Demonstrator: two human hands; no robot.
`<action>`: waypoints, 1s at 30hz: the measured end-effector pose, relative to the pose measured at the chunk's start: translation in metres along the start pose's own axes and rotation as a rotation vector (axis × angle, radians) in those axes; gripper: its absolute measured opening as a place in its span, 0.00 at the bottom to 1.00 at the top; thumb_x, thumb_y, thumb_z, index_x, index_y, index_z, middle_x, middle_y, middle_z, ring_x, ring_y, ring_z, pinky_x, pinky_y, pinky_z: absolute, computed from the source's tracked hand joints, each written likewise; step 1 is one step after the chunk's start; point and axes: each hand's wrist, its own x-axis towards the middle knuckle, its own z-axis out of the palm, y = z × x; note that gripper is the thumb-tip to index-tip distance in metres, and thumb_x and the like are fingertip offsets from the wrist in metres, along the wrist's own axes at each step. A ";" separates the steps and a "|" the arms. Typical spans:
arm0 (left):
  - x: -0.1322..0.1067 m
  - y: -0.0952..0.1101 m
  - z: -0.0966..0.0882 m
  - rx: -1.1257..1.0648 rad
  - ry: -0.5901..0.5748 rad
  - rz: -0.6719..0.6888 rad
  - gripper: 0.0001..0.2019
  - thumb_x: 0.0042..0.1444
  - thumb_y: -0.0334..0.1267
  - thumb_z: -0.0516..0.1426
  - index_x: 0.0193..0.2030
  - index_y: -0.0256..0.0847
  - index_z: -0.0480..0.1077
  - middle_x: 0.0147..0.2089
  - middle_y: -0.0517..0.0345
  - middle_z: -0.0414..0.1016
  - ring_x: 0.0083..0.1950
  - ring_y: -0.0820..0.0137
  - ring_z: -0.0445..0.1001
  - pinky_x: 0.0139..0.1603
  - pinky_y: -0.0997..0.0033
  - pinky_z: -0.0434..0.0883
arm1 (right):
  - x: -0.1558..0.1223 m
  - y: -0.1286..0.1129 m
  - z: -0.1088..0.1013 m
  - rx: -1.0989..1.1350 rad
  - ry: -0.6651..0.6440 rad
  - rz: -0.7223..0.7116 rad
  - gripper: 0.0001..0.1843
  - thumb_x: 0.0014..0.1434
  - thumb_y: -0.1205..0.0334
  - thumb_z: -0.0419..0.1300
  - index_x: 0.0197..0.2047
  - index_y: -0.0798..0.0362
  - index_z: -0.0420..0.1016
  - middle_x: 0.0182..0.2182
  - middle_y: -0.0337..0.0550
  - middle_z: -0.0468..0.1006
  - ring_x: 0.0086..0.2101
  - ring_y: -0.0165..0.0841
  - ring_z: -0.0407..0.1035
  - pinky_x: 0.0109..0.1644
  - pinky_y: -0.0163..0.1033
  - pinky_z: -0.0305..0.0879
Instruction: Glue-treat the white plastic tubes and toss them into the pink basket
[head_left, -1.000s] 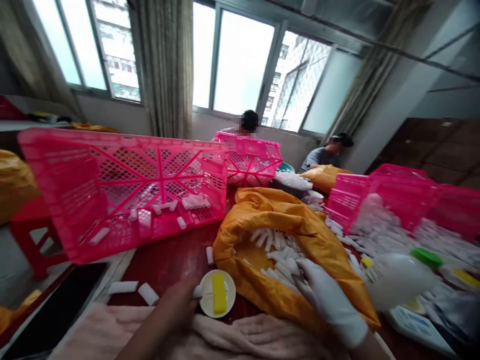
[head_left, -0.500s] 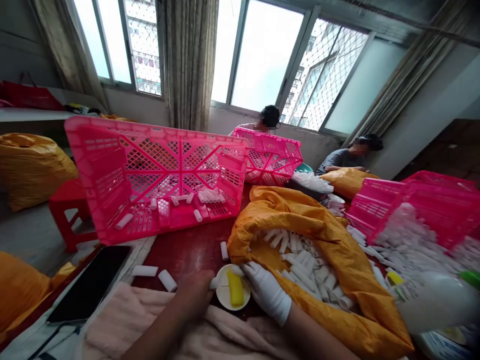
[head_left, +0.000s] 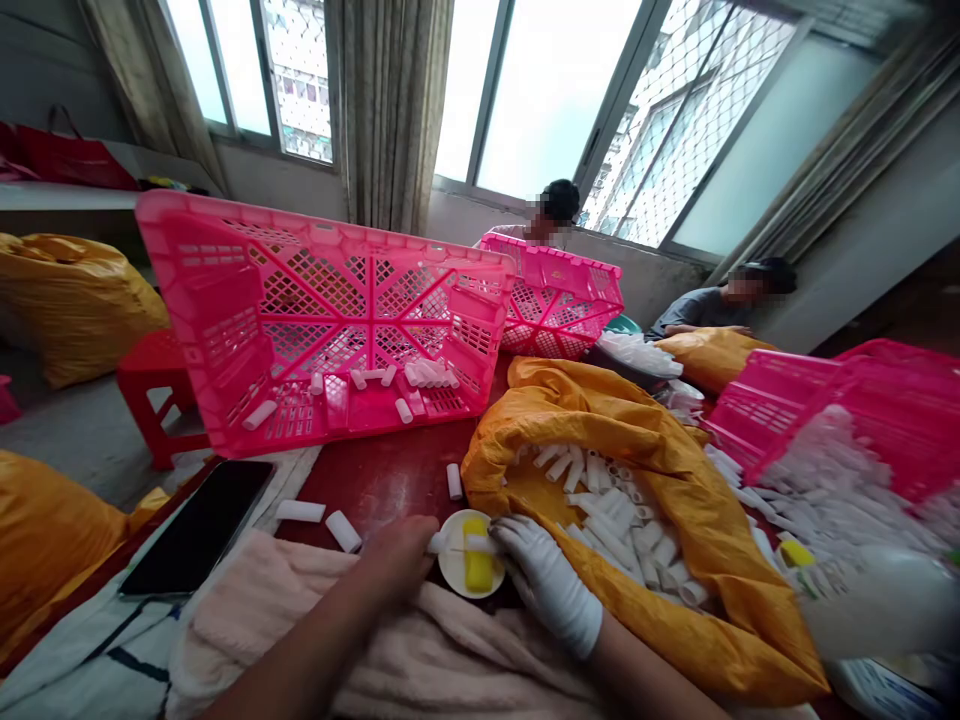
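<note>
My bare left hand (head_left: 397,556) is closed in a pinch on a small white tube (head_left: 436,543) at the left rim of a little white dish (head_left: 454,570). A yellow sponge (head_left: 475,569) lies in that dish. My right hand (head_left: 547,580), in a white glove, is closed on another white tube (head_left: 480,544) held over the dish. Just right of my hands an open orange bag (head_left: 645,470) holds several white tubes (head_left: 615,520). My forearms rest on a pink towel (head_left: 315,640).
A tilted pink crate (head_left: 225,300) with a few tubes stands at the back left. More pink crates (head_left: 862,400) and loose tubes lie right. A black phone (head_left: 199,528) lies left. Two persons (head_left: 555,205) sit beyond. A white bottle (head_left: 877,600) is at right.
My gloved right hand came out of the orange bag and moved left to the dish with a tube. The view shifted right and down a little.
</note>
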 end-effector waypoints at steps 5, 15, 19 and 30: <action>-0.001 0.004 -0.004 0.008 -0.008 -0.046 0.06 0.49 0.35 0.49 0.32 0.42 0.65 0.37 0.58 0.71 0.40 0.68 0.69 0.37 0.73 0.61 | -0.010 0.000 0.001 -0.068 -0.018 -0.030 0.13 0.59 0.69 0.50 0.46 0.52 0.67 0.46 0.48 0.70 0.48 0.40 0.61 0.50 0.51 0.62; -0.003 0.005 -0.004 0.011 -0.002 -0.058 0.05 0.50 0.34 0.49 0.32 0.41 0.65 0.36 0.57 0.71 0.39 0.69 0.69 0.37 0.74 0.62 | -0.011 -0.007 0.001 -0.064 -0.001 -0.005 0.12 0.60 0.69 0.47 0.43 0.53 0.68 0.40 0.47 0.71 0.40 0.35 0.65 0.45 0.45 0.65; -0.002 0.007 -0.006 0.006 -0.023 -0.084 0.06 0.50 0.34 0.49 0.33 0.41 0.65 0.37 0.57 0.71 0.39 0.69 0.69 0.38 0.73 0.62 | -0.023 -0.007 0.008 -0.134 -0.014 -0.088 0.12 0.60 0.68 0.47 0.41 0.52 0.70 0.38 0.47 0.73 0.36 0.34 0.66 0.39 0.42 0.66; -0.001 0.015 -0.014 0.073 0.095 -0.056 0.09 0.53 0.39 0.48 0.35 0.39 0.65 0.40 0.52 0.69 0.44 0.66 0.66 0.44 0.69 0.61 | -0.011 -0.027 0.007 0.415 0.360 0.144 0.09 0.58 0.64 0.51 0.43 0.50 0.65 0.43 0.46 0.69 0.42 0.34 0.66 0.46 0.42 0.65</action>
